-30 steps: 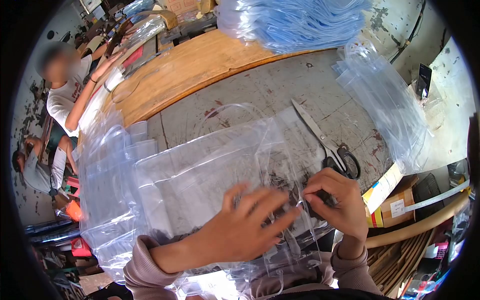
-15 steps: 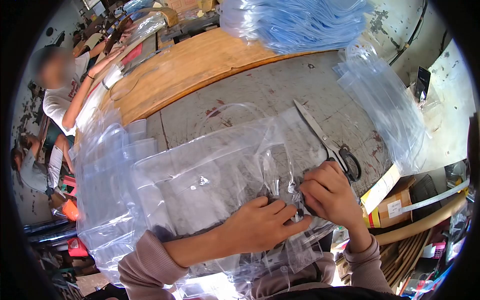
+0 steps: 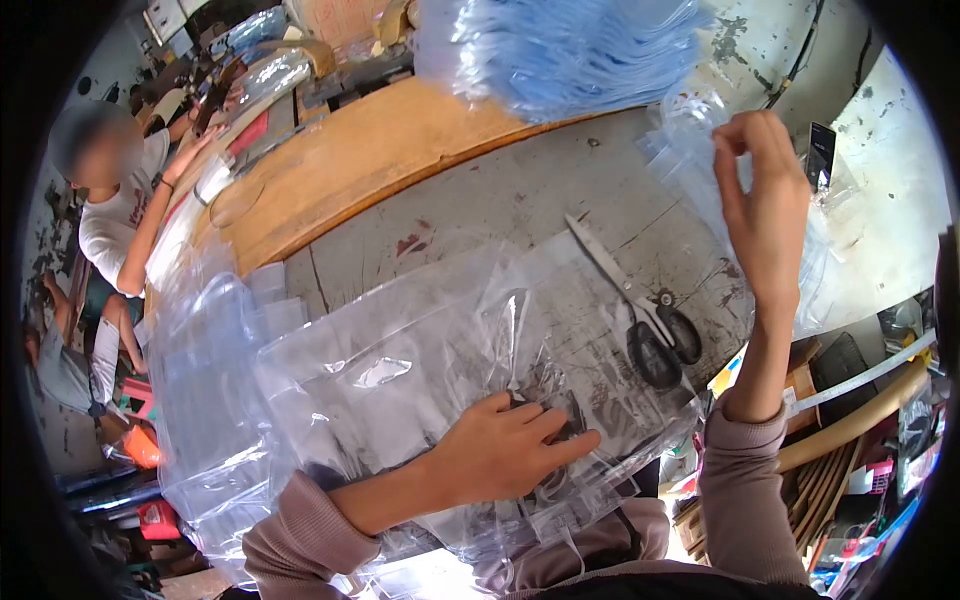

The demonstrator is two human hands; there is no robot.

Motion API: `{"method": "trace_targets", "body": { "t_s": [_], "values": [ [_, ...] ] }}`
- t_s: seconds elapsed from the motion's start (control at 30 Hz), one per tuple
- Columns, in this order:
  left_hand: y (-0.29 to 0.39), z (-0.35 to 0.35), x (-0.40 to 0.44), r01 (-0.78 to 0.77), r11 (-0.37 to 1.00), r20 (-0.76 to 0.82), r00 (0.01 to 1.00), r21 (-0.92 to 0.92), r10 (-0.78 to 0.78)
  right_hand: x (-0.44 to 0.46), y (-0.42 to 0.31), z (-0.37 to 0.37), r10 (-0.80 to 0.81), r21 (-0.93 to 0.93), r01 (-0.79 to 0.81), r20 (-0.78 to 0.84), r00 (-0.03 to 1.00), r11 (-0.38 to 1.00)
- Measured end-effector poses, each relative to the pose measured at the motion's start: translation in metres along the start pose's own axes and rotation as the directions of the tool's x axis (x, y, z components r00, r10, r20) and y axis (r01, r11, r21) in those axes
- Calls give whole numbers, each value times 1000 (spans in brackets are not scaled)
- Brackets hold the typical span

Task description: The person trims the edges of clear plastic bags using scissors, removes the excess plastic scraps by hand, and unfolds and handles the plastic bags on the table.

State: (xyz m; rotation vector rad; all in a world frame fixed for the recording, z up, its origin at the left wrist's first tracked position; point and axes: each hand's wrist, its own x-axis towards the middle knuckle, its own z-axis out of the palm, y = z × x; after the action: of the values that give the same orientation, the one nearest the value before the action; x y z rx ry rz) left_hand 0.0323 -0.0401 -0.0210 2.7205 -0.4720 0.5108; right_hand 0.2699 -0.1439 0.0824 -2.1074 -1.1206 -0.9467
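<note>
My left hand (image 3: 520, 447) lies on a clear plastic bag (image 3: 330, 350) spread over the table, its fingers bent a little and apart and its thumb stretched to the right. Wrinkled plastic lies under its fingertips. At the upper right, my right hand (image 3: 765, 190) is raised over a pile of clear plastic bags (image 3: 685, 155). Its thumb and forefinger come together at the tips; whatever is between them cannot be made out. Black-handled scissors (image 3: 640, 305) lie between the hands with their blades pointing away, partly on the plastic.
More clear bags (image 3: 215, 370) hang over the table's left side. A large stack of bluish plastic (image 3: 580, 50) stands at the back beside a wooden board (image 3: 360, 150). A phone (image 3: 821, 155) leans at the right. Another person (image 3: 115, 215) sits at the far left.
My right hand has left the plastic beside my left hand and risen to the bag pile at the upper right. The scissors lie turned, handles more open. My left hand stays on the bag.
</note>
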Motion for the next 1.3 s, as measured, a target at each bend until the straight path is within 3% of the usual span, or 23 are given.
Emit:
{"method": "trace_targets", "body": {
  "t_s": [0.07, 0.13, 0.2, 0.27, 0.4, 0.47, 0.53, 0.63, 0.7, 0.73, 0.8, 0.87, 0.93, 1.0, 1.3],
  "values": [
    [1, -3, 1, -2, 1000, 11, 1000, -6, 2, -1, -12, -11, -206, 149, 201, 25, 978, 968],
    [2, -3, 1, 14, 1000, 52, 999, 18, -15, -19, -13, -24, -199, 98, 196, 22, 980, 976],
    [2, -5, 0, -3, 999, 90, 996, 38, 0, -43, -4, -35, 18, 112, -26, 70, 997, 993],
    [4, -7, -3, -11, 999, 142, 990, 47, 4, -63, 2, -36, 103, 115, -111, 80, 991, 987],
    [3, -2, 1, -43, 997, 26, 999, 60, 42, -95, 25, -51, 328, 13, -333, 141, 934, 943],
    [4, 0, 3, -41, 997, -35, 998, 60, 43, -107, 41, -60, 414, -39, -412, 100, 905, 910],
    [7, -1, 5, 79, 996, -133, 988, 52, -71, -112, 48, -68, 430, -131, -423, 31, 902, 897],
    [9, -4, 4, 155, 987, -137, 979, 36, -149, -118, 49, -79, 420, -141, -411, 36, 907, 900],
    [9, -3, 3, 171, 985, -141, 976, 29, -165, -118, 33, -80, 640, -86, -635, 142, 755, 768],
    [9, -3, 3, 184, 983, -145, 973, 24, -179, -122, 28, -73, 573, -54, -571, 124, 810, 819],
    [9, -3, 2, 193, 981, -147, 971, 17, -188, -123, 6, -64, 548, 169, -591, 244, 800, 789],
    [9, -3, 2, 202, 979, -150, 969, 12, -198, -124, -18, -48, 395, 335, -497, 328, 858, 800],
    [9, -3, 2, 206, 978, -141, 968, -26, -208, -123, -38, -34, 254, 501, -499, 480, 840, 707],
    [9, -1, 1, 201, 979, -152, 967, -42, -205, -119, -61, -21, 232, 555, -549, 539, 809, 625],
    [9, -3, 2, 210, 975, -130, 967, -65, -217, -118, -82, -4, 199, 471, -609, 663, 722, 638]
  ]
}}
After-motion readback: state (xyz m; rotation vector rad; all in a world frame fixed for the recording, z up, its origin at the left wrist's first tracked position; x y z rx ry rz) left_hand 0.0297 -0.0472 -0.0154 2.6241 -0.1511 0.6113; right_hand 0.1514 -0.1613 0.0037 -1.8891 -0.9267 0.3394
